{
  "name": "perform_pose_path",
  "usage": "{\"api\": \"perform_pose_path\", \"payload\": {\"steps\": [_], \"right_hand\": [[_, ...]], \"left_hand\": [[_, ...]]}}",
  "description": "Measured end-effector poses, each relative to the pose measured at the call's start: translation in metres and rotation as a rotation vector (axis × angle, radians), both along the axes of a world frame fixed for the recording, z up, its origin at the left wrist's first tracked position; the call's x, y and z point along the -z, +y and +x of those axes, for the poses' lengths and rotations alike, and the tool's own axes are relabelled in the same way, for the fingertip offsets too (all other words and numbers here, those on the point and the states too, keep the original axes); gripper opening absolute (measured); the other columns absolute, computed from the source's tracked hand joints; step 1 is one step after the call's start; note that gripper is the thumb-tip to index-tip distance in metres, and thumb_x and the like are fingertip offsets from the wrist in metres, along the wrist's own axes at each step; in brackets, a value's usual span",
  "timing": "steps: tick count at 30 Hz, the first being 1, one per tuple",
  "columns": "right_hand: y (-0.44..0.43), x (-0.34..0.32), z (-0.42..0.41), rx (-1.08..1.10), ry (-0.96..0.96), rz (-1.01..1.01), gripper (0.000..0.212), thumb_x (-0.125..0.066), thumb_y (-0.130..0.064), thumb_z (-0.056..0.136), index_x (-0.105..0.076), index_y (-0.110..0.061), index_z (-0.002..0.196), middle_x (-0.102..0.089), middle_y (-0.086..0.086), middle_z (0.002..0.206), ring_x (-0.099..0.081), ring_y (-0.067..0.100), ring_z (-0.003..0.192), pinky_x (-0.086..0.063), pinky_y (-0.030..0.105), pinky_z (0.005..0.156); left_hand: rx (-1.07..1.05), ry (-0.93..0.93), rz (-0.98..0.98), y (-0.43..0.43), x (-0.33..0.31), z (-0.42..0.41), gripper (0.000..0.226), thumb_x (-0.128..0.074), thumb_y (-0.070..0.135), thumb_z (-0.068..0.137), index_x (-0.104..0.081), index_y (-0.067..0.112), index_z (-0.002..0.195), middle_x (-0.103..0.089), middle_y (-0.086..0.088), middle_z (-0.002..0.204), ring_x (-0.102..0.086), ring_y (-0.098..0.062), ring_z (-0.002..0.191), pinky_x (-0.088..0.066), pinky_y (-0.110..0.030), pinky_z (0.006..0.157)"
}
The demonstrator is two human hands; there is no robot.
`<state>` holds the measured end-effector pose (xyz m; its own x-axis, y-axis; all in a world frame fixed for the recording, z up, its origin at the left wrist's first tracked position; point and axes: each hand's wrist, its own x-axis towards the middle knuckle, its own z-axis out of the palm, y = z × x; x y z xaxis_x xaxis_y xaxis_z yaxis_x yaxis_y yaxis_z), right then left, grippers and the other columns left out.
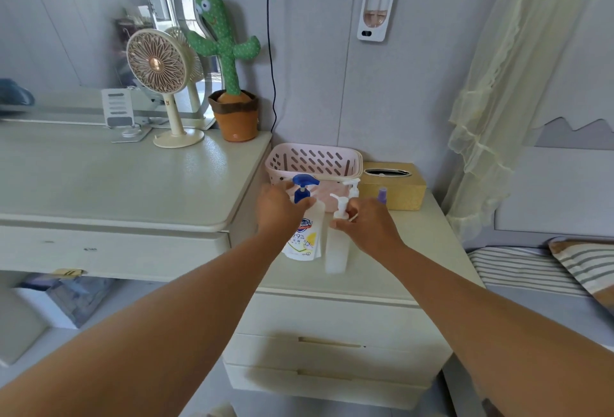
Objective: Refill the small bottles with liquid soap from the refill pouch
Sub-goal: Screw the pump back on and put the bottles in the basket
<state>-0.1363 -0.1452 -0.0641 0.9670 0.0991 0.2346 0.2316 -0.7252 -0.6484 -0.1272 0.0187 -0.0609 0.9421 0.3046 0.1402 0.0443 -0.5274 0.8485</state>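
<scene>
The white refill pouch with a blue logo stands on the small nightstand. My left hand grips its top edge. Just behind the pouch rises a blue pump head; its bottle is hidden. To the right stands a tall translucent white bottle, and my right hand holds it at the neck, fingers curled round its white pump. A second white pump bottle and a small purple bottle stand behind my right hand.
A pink slotted basket and a yellow tissue box sit at the back of the nightstand. A higher dresser with a fan and a cactus toy is at left. A bed lies at right.
</scene>
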Motion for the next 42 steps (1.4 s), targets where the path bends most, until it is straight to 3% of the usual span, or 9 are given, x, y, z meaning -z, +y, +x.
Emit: {"api": "perform_pose_path", "payload": {"steps": [6,10,13,16,19,23,32,38,42], "right_hand": [[-0.002,0.001,0.005,0.009,0.008,0.001,0.024,-0.076,-0.031,0.076,-0.059,-0.014,0.075,-0.059,0.006,0.08,-0.052,0.018,0.066,-0.034,0.026,0.056],[-0.005,0.003,0.009,0.005,0.002,0.0,0.024,-0.075,-0.031,0.077,-0.062,-0.011,0.078,-0.06,0.006,0.079,-0.052,0.017,0.066,-0.033,0.024,0.054],[-0.005,0.003,0.01,0.004,-0.01,0.008,0.026,-0.074,-0.033,0.078,-0.064,-0.01,0.08,-0.06,0.007,0.081,-0.054,0.019,0.07,-0.037,0.027,0.061],[-0.004,-0.003,0.01,0.003,-0.028,0.031,0.025,-0.074,-0.033,0.078,-0.061,-0.011,0.074,-0.059,0.006,0.077,-0.052,0.015,0.063,-0.038,0.027,0.057],[-0.002,-0.011,0.012,0.0,-0.07,0.09,0.027,-0.075,-0.034,0.074,-0.06,-0.012,0.068,-0.062,0.003,0.073,-0.057,0.017,0.065,-0.048,0.034,0.07],[0.002,-0.031,0.015,0.004,-0.096,0.161,0.021,-0.076,-0.029,0.075,-0.064,-0.012,0.073,-0.066,0.007,0.078,-0.065,0.023,0.071,-0.055,0.043,0.069],[0.016,-0.088,0.038,0.022,-0.194,0.18,0.029,-0.075,-0.032,0.078,-0.064,-0.006,0.081,-0.065,0.011,0.087,-0.065,0.026,0.072,-0.056,0.04,0.067],[0.026,-0.109,0.071,0.039,-0.221,0.208,0.027,-0.073,-0.036,0.079,-0.065,-0.012,0.088,-0.065,0.009,0.094,-0.066,0.024,0.078,-0.056,0.042,0.074],[0.03,-0.115,0.094,0.066,-0.235,0.237,0.024,-0.072,-0.033,0.081,-0.065,-0.011,0.087,-0.065,0.01,0.097,-0.066,0.025,0.08,-0.057,0.042,0.075]], "left_hand": [[-0.028,0.03,-0.037,-0.006,0.0,0.011,0.018,-0.073,0.039,0.078,-0.061,0.034,0.091,-0.066,0.001,0.085,-0.068,-0.021,0.078,-0.058,-0.043,0.076],[-0.009,0.018,-0.116,-0.01,0.003,0.012,0.026,-0.072,0.036,0.079,-0.07,0.031,0.104,-0.07,0.002,0.081,-0.069,-0.02,0.074,-0.058,-0.044,0.075],[-0.02,0.012,-0.285,-0.011,-0.001,0.007,0.009,-0.07,0.025,0.084,-0.071,0.029,0.092,-0.071,0.003,0.077,-0.07,-0.024,0.076,-0.059,-0.043,0.077],[-0.038,-0.017,-0.387,-0.011,-0.008,0.001,0.011,-0.065,0.016,0.088,-0.071,0.024,0.094,-0.066,0.005,0.074,-0.066,-0.025,0.079,-0.056,-0.035,0.076],[-0.034,-0.085,-0.393,-0.011,-0.026,-0.002,0.011,-0.062,0.016,0.09,-0.066,0.026,0.089,-0.067,-0.001,0.084,-0.065,-0.025,0.083,-0.052,-0.031,0.073],[-0.027,-0.152,-0.362,-0.004,-0.057,0.001,0.013,-0.058,0.015,0.092,-0.067,0.024,0.094,-0.07,-0.007,0.089,-0.066,-0.029,0.083,-0.054,-0.034,0.071],[-0.026,-0.317,-0.303,0.02,-0.118,0.022,0.02,-0.058,0.011,0.092,-0.066,0.008,0.11,-0.058,0.001,0.079,-0.054,-0.018,0.079,-0.042,-0.022,0.066],[-0.074,-0.351,-0.375,0.028,-0.142,0.048,0.016,-0.059,0.012,0.092,-0.067,0.011,0.106,-0.057,0.009,0.07,-0.051,-0.004,0.063,-0.041,-0.017,0.06],[-0.068,-0.346,-0.401,0.031,-0.148,0.065,0.017,-0.059,0.014,0.092,-0.065,0.015,0.108,-0.057,0.009,0.072,-0.054,-0.008,0.068,-0.043,-0.023,0.068]]}}
